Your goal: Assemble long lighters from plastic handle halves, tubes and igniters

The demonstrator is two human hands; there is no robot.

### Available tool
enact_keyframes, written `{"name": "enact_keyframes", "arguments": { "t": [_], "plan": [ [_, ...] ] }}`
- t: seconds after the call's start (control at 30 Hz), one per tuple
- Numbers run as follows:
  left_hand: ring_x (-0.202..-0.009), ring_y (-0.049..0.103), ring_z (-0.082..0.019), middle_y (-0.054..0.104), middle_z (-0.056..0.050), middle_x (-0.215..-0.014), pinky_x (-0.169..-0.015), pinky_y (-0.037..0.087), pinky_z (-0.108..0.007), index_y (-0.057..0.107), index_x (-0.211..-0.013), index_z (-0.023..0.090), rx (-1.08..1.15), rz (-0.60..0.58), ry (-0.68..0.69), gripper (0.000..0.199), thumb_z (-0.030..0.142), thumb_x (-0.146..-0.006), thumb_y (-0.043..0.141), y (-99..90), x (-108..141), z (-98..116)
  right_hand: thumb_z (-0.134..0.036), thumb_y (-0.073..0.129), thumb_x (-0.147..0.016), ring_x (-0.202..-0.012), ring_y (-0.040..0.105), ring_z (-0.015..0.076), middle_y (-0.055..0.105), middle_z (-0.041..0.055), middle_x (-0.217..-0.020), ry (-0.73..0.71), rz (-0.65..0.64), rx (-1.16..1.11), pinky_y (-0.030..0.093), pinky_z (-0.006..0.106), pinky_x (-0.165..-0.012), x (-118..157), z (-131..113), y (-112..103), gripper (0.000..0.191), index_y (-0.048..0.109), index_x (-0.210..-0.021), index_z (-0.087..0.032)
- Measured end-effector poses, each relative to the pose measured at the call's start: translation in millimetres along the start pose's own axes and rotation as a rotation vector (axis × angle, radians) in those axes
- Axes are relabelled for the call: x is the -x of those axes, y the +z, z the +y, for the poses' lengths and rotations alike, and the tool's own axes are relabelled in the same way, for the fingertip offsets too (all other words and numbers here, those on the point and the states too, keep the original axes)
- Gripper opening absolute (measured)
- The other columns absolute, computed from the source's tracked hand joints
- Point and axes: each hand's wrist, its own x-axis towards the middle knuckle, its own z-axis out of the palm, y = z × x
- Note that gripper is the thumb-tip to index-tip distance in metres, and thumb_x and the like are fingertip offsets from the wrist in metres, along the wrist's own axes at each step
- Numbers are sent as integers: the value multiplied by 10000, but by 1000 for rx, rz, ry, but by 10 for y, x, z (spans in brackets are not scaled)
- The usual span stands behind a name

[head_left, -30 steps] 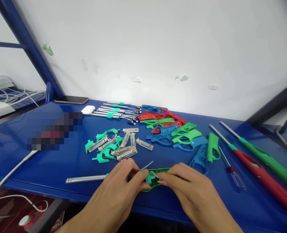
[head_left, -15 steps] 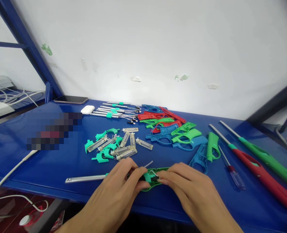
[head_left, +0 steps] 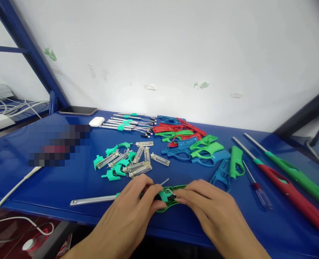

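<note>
Low at the front of the table, a green lighter handle half (head_left: 175,205) lies between my hands, its inner side facing up. My left hand (head_left: 134,205) is closed on its left part, with thumb and fingers at a teal trigger piece (head_left: 163,196). A metal lighter tube (head_left: 93,200) sticks out to the left from under that hand. My right hand (head_left: 206,203) pinches at the right part of the handle half, beside a white wire (head_left: 170,191) and a small black part. Its fingertips hide what exactly they press.
Clear fuel tanks (head_left: 138,167) and teal triggers (head_left: 113,175) lie beyond my left hand. Behind are metal tubes with wires (head_left: 121,122) and coloured handle halves (head_left: 182,145). A screwdriver (head_left: 260,194), a red lighter (head_left: 289,190) and a green lighter (head_left: 297,169) lie right; a phone (head_left: 78,110) back left.
The metal tube's free end has dipped slightly and shifted a little left. Both hands keep nearly the same grip and place on the green handle half.
</note>
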Motion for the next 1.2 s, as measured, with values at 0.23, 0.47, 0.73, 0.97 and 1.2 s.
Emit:
{"name": "enact_keyframes", "arguments": {
  "t": [0.23,0.47,0.73,0.97,1.2],
  "plan": [
    [-927,620,-188,568,-42,-1133,-778,562,-327,536,-1330,243,38,50,12,204,253,-1162,421,-15,-13,-9,-254,489,-1153,-792,664,143,727,-43,-957,-10,10,11,507,261,-702,-27,-3,-5,199,678,-1163,-319],
    [-744,527,-87,557,-10,-1076,-671,483,-190,578,-1214,233,83,128,38,170,186,-1147,428,-45,-34,13,-135,543,-1104,-811,667,149,759,-27,-1017,-52,2,-4,545,251,-718,-42,16,-44,232,705,-1163,-292],
    [-764,533,-97,559,-19,-1073,-698,512,-195,602,-1237,256,62,56,-4,288,89,-1101,410,-85,37,-9,-265,539,-1136,-824,703,142,791,-24,-1002,-20,39,-39,579,234,-766,-56,-29,-55,202,739,-1108,-278],
    [-813,571,-119,576,-31,-1047,-719,541,-203,604,-1336,259,68,83,39,513,-36,-989,367,-62,43,-61,-185,511,-1140,-912,736,144,788,-18,-1061,-26,-8,-83,565,253,-839,-42,-11,-57,228,709,-1137,-297],
    [-904,579,-164,595,-26,-1071,-783,544,-270,600,-1345,286,71,-57,27,582,-80,-953,373,-182,-37,-56,-205,530,-1136,-885,721,144,787,-31,-1038,-24,10,-68,565,252,-814,-40,-29,-63,200,712,-1109,-285]
  ]
}}
